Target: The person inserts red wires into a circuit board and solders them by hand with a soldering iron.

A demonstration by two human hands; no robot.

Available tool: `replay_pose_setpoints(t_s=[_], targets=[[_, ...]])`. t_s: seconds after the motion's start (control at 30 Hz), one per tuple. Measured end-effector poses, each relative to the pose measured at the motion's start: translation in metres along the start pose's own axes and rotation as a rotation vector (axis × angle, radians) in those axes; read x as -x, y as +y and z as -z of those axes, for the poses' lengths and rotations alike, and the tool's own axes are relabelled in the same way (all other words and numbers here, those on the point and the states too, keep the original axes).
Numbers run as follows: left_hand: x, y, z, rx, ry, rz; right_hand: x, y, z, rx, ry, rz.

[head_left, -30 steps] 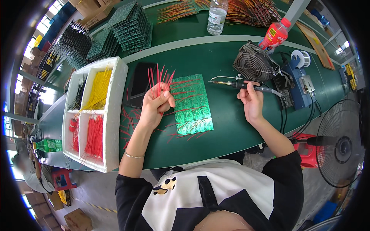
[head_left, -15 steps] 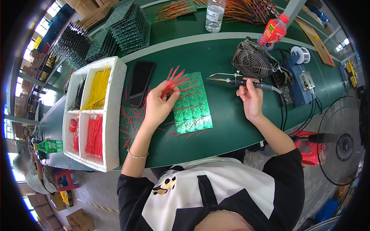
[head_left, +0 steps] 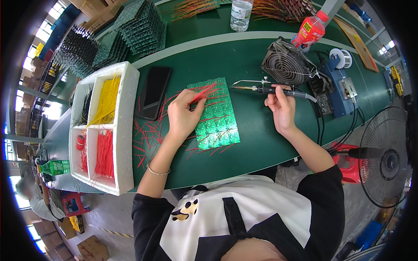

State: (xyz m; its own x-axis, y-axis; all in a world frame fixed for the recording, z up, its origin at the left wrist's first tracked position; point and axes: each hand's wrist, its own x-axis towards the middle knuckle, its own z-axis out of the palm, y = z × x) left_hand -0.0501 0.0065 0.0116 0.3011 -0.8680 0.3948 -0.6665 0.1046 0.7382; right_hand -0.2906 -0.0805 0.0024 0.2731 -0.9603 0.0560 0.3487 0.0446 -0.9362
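Note:
My left hand (head_left: 184,112) is closed around a bunch of red wires (head_left: 203,92), their ends pointing right over the upper part of a green circuit board panel (head_left: 225,124). Several red wires lie across that panel in rows. To its right, my right hand (head_left: 282,108) grips a soldering iron (head_left: 278,90) with a thin guide tube on it, the tip pointing left and held apart from the panel. Loose red wires (head_left: 146,135) are scattered on the table left of my left hand.
A white foam box (head_left: 123,161) at the left holds yellow, black and red wires in compartments. Beside it lies a black phone (head_left: 155,92). A small fan (head_left: 285,65), a blue solder feeder (head_left: 339,89) and a red bottle (head_left: 310,31) stand at right. Stacked boards (head_left: 141,30) rise at the back left.
My left hand has lowered the red wires, which fanned upward before and now lie slanted over the panel. My right hand and the soldering iron have shifted slightly left.

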Motion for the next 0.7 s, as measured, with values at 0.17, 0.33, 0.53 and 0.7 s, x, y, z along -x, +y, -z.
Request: replay_pose_setpoints(t_s=[0.17, 0.33, 0.53, 0.7], targets=[[-0.0004, 0.0009, 0.0004, -0.032, -0.023, -0.012, -0.0002, 0.0019, 0.0008, 0.02, -0.009, -0.005], [-0.0002, 0.0004, 0.0, -0.015, 0.009, -0.028, -0.0002, 0.0026, 0.0006, 0.004, -0.015, -0.01], [-0.0002, -0.005, -0.0014, -0.021, 0.014, -0.043, 0.0001, 0.0048, -0.0001, -0.044, 0.007, 0.002], [-0.0003, -0.0052, -0.0016, -0.041, 0.022, -0.051, -0.0004, 0.007, 0.0024, 0.013, -0.007, -0.01]])
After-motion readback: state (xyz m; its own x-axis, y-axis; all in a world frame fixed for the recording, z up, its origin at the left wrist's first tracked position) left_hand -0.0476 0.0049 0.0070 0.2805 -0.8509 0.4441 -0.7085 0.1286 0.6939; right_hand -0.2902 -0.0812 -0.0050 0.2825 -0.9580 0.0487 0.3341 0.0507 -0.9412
